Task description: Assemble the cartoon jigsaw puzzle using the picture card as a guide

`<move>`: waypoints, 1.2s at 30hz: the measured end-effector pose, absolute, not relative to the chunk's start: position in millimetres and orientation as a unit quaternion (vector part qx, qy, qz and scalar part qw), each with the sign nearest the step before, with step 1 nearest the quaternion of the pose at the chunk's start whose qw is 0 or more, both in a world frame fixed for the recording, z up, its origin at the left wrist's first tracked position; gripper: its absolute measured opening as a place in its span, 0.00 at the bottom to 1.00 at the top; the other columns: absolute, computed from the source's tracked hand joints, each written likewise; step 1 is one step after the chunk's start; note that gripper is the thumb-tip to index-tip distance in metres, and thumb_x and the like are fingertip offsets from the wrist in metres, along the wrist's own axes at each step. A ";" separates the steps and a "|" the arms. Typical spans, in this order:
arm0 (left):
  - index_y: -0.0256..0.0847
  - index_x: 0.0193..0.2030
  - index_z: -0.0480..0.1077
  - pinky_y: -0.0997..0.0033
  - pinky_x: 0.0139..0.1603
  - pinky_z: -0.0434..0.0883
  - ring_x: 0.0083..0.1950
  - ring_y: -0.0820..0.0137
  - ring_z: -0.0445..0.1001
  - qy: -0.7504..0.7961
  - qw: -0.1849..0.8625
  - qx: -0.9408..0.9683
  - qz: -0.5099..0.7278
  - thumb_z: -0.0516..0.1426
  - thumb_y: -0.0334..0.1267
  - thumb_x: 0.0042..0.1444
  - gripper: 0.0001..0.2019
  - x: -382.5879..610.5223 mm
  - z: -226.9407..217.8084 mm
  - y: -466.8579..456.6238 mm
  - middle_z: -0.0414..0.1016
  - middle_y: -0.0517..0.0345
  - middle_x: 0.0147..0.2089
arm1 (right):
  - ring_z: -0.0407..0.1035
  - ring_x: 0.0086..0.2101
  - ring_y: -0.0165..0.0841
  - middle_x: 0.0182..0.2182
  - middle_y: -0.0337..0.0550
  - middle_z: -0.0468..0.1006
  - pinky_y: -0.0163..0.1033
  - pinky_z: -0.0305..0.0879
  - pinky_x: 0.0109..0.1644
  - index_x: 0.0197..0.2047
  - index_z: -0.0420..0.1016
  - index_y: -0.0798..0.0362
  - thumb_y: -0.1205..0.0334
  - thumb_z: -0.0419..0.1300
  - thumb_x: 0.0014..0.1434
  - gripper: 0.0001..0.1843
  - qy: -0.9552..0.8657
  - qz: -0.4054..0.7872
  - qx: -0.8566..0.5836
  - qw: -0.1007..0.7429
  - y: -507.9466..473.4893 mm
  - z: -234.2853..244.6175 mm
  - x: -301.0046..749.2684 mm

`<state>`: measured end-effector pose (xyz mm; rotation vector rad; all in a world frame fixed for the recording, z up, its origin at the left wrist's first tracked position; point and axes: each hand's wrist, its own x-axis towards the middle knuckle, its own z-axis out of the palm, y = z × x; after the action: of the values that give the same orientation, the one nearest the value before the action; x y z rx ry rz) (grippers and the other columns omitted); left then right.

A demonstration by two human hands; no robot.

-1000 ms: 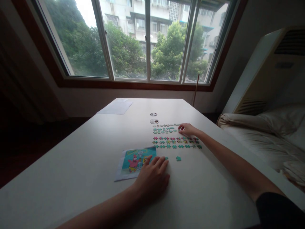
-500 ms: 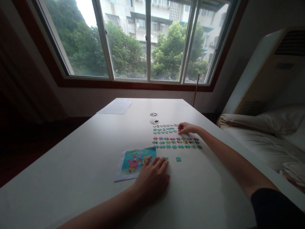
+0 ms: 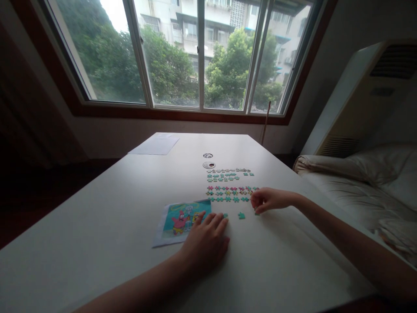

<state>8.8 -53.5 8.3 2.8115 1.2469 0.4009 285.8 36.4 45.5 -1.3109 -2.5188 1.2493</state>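
My left hand [image 3: 208,232] lies with fingers spread over the right part of a cartoon picture sheet [image 3: 174,217]. Its fingertips are beside a green puzzle piece [image 3: 226,215], partly hidden by them. My right hand [image 3: 269,200] is closed in a pinch on a green puzzle piece [image 3: 257,213], just above or on the table; I cannot tell which. Another green puzzle piece [image 3: 241,215] lies alone between the hands. Beyond them, rows of puzzle pieces [image 3: 228,199] in green, pink and yellow are laid out, the right ends partly hidden by my right hand.
The pieces lie on a white table [image 3: 107,208]. Two round items [image 3: 209,165] sit past the rows, and a white paper sheet [image 3: 154,145] is at the far left corner. A sofa [image 3: 345,182] stands to the right, with a window behind the table.
My right hand has moved from the far rows toward me, now with a green puzzle piece in its fingers near the front row. My left hand has stayed on the picture sheet.
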 end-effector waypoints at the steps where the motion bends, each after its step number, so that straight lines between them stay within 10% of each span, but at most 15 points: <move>1: 0.40 0.56 0.62 0.49 0.59 0.52 0.57 0.58 0.62 0.401 0.020 0.906 0.130 0.48 0.38 0.59 0.18 8.8 8.0 -53.6 0.65 0.50 0.59 | 0.62 0.27 0.27 0.25 0.37 0.69 0.31 0.57 0.29 0.32 0.71 0.57 0.55 0.63 0.48 0.14 -0.818 0.385 -0.426 0.013 30.3 44.4 285.6; 17: 0.40 0.56 0.63 0.51 0.60 0.51 0.58 0.59 0.61 0.403 0.023 0.907 0.121 0.48 0.39 0.59 0.18 8.5 10.0 -54.0 0.64 0.49 0.59 | 0.68 0.32 0.30 0.34 0.42 0.76 0.34 0.61 0.36 0.38 0.75 0.53 0.58 0.62 0.50 0.12 -0.811 0.189 -0.541 0.115 108.7 44.1 268.1; 36: 0.41 0.56 0.62 0.49 0.60 0.51 0.58 0.58 0.62 0.406 0.028 0.906 0.115 0.49 0.39 0.59 0.18 8.1 11.3 -54.4 0.64 0.50 0.60 | 0.65 0.27 0.29 0.30 0.42 0.76 0.31 0.59 0.27 0.32 0.76 0.56 0.55 0.69 0.37 0.19 -0.757 0.266 -0.595 0.049 165.0 26.7 259.4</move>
<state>8.1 -54.4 11.3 2.7971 1.2536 0.3535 259.4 165.0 26.7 -1.8138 -2.3054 0.8098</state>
